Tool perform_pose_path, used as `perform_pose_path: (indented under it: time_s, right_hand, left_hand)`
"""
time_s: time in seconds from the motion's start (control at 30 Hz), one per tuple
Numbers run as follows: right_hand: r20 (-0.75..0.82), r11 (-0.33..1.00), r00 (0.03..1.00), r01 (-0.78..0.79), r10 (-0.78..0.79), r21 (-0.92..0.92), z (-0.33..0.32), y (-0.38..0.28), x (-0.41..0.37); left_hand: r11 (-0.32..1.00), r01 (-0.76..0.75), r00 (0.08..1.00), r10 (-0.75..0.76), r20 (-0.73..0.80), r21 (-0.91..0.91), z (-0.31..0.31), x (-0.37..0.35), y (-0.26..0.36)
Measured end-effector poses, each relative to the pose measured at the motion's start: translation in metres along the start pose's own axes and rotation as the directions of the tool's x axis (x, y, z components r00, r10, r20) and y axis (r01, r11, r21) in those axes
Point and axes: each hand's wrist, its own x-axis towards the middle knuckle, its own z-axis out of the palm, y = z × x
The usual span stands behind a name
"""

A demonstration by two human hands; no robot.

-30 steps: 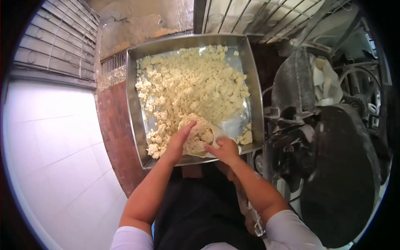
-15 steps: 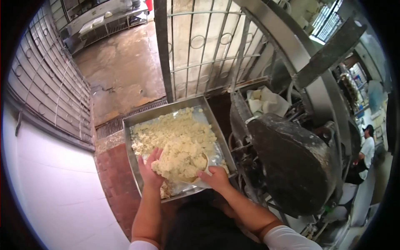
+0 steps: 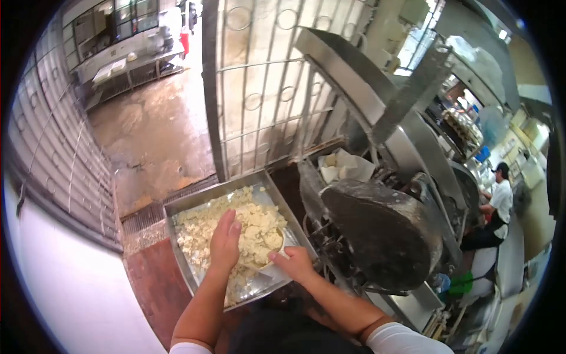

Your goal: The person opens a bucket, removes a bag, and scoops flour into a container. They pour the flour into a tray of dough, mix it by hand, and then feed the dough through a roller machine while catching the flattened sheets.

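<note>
A metal tray [image 3: 178, 207] holds a heap of pale crumbly dough [image 3: 197, 229]. My right hand [image 3: 292, 264] grips a white scoop-like container [image 3: 275, 245] heaped with dough, held just above the tray's near right corner. My left hand [image 3: 225, 239] lies flat against the dough piled on the scoop, fingers together and pointing away from me.
A dark, dusty grinding machine [image 3: 380, 233] with a metal hopper [image 3: 348, 71] stands right of the tray. A barred gate [image 3: 259, 88] rises behind it. A white tiled wall [image 3: 65, 295] is at the left. Another person [image 3: 498, 203] sits far right.
My head has lifted, so the tray now looks smaller and lower. The scoop came up out of the heap filled, and my left hand shifted onto the top of its dough.
</note>
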Motion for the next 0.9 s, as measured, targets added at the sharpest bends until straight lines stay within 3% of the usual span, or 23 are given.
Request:
perform_pose_path:
  time_s: [0.03, 0.1, 0.13, 0.17, 0.2, 0.33, 0.37, 0.43, 0.57, 0.73, 0.8, 0.83, 0.9]
  right_hand:
    - [-0.037, 1.000, 0.999, -0.006, 0.006, -0.008, 0.000, -0.002, -0.003]
    - [-0.017, 0.980, 0.994, -0.104, 0.108, 0.172, -0.004, -0.004, -0.010]
    - [-0.067, 0.982, 0.992, -0.099, 0.111, 0.161, -0.012, -0.006, -0.013]
    - [-0.011, 0.965, 0.983, -0.177, 0.183, 0.194, -0.019, -0.010, -0.014]
    - [0.053, 0.939, 0.967, -0.254, 0.249, 0.230, -0.027, -0.013, -0.016]
    - [-0.025, 0.881, 0.974, -0.194, 0.227, 0.432, -0.057, -0.053, -0.029]
    - [-0.047, 0.847, 0.967, -0.194, 0.249, 0.496, -0.067, -0.072, -0.033]
    - [-0.070, 0.809, 0.962, -0.181, 0.264, 0.559, -0.087, -0.103, -0.038]
    - [-0.126, 0.672, 0.935, -0.140, 0.331, 0.727, -0.127, -0.159, -0.047]
    - [-0.177, 0.631, 0.926, -0.079, 0.333, 0.772, -0.198, -0.215, -0.064]
    - [-0.225, 0.645, 0.924, -0.031, 0.310, 0.763, -0.231, -0.227, -0.072]
    - [-0.244, 0.664, 0.921, -0.020, 0.303, 0.747, -0.246, -0.236, -0.076]
    - [-0.228, 0.676, 0.941, -0.001, 0.249, 0.737, -0.282, -0.241, -0.086]
  left_hand:
    - [0.990, -0.099, 0.994, 0.094, 0.054, 0.098, 0.003, 0.002, 0.000]
    - [0.991, -0.095, 0.990, 0.083, 0.112, 0.099, 0.004, 0.003, 0.018]
    - [0.988, -0.083, 0.990, 0.066, 0.127, 0.127, 0.008, 0.004, 0.034]
    - [0.988, -0.114, 0.983, 0.097, 0.157, 0.104, 0.015, 0.006, 0.051]
    - [0.988, -0.155, 0.981, 0.155, 0.119, -0.013, 0.020, 0.008, 0.067]
    - [0.861, -0.284, 0.958, 0.274, -0.086, -0.422, 0.016, 0.007, 0.118]
    - [0.858, -0.291, 0.955, 0.287, -0.076, -0.423, 0.016, 0.008, 0.127]
    - [0.780, -0.480, 0.877, 0.441, -0.191, -0.402, 0.016, 0.011, 0.145]
    - [0.699, -0.457, 0.890, 0.354, -0.288, -0.551, 0.020, 0.012, 0.178]
    - [0.716, -0.225, 0.974, 0.161, -0.156, -0.661, 0.007, 0.035, 0.141]
    - [0.766, 0.004, 0.998, -0.044, -0.047, -0.642, -0.004, 0.044, 0.103]
    - [0.761, 0.008, 0.998, -0.045, -0.040, -0.648, -0.010, 0.046, 0.082]
    - [0.683, 0.298, 0.948, -0.291, 0.125, -0.667, -0.027, 0.043, 0.042]
